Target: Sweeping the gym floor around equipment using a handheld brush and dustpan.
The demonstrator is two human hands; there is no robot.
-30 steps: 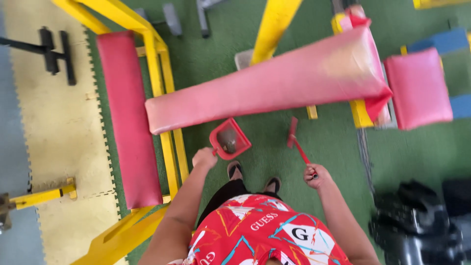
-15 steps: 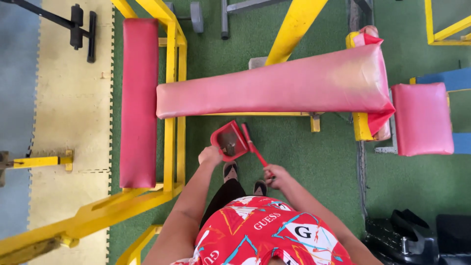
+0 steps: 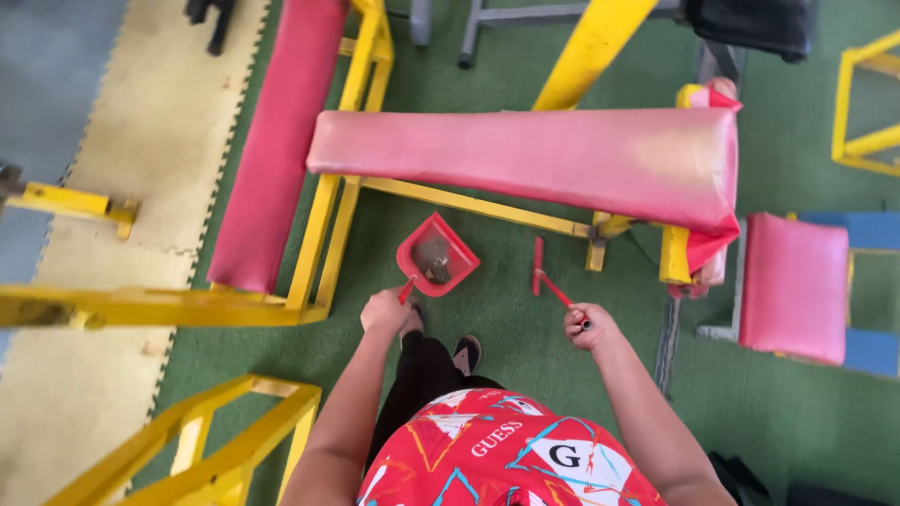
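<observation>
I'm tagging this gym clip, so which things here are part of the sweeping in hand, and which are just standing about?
In use:
- red dustpan, some dirt in it, held by left hand
- red hand brush, held by right hand

Standing about:
- long pink bench pad
- second pink pad on yellow frame
- small pink seat
- green floor

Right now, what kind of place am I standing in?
Most likely a gym. Long pink padded benches sit on yellow metal frames, with green turf flooring and foam mats beside it. Your left hand holds a red dustpan, your right hand a small red brush.
</observation>
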